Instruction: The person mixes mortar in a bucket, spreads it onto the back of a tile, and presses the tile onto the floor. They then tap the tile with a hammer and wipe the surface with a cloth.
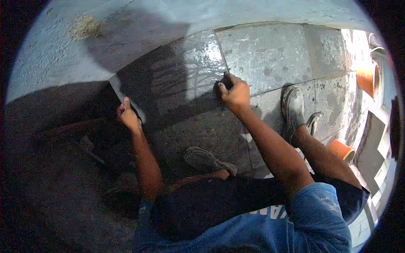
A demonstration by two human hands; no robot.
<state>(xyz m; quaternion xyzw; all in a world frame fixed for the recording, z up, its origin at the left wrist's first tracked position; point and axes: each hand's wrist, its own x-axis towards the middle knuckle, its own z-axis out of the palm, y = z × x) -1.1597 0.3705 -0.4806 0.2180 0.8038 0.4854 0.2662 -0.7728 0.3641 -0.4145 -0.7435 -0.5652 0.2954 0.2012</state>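
Note:
Stretched across a dark, wet floor tile (168, 80) beside the wall, my two hands are at its opposite ends. My left hand (128, 117) is closed at the tile's left edge, thumb raised, by a pale strip along that edge; what the fingers grip is hidden. Near the tile's right edge, my right hand (233, 92) is closed around a small dark thing that I cannot make out. Wet streaks and a bright reflection show on the tile between them.
A pale blue wall (139, 25) runs along the tiles. Grey tiles (265, 55) continue to the right. My shoes (294, 103) rest on the floor. Two orange pots (366, 79) (341, 149) stand at the right. The left side is in deep shadow.

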